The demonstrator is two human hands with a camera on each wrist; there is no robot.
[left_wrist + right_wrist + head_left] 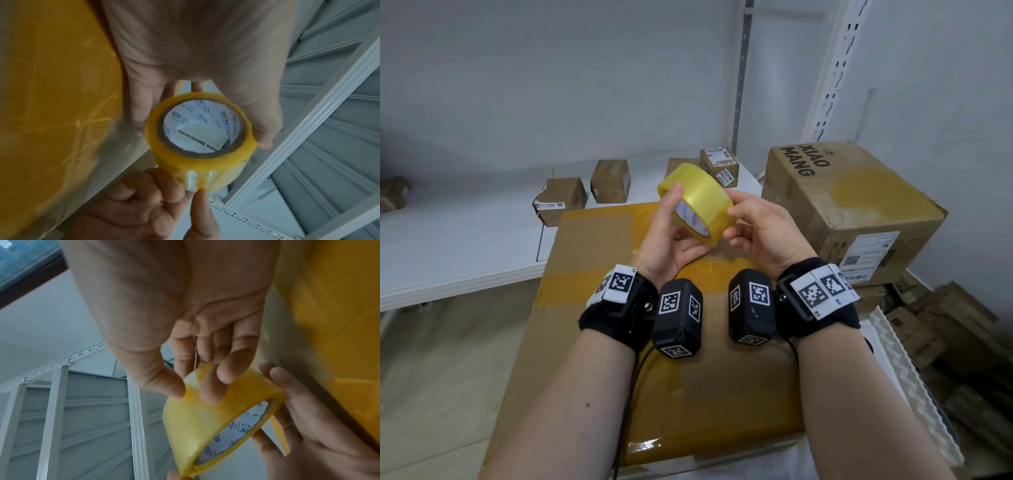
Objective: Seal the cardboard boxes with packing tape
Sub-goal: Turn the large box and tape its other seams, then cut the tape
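Your left hand (671,236) grips the yellow roll of packing tape (697,202), thumb on the top rim and fingers curled under it, holding it tilted in the air above the large cardboard box (592,342) in front of you. Your right hand (763,233) pinches the roll's outer face between thumb and fingertips (209,395), as the right wrist view shows. That box already carries yellow tape strips; a second big box (859,212) stands to its right, and 4 small parcels (560,200) sit on the white shelf (448,246) behind.
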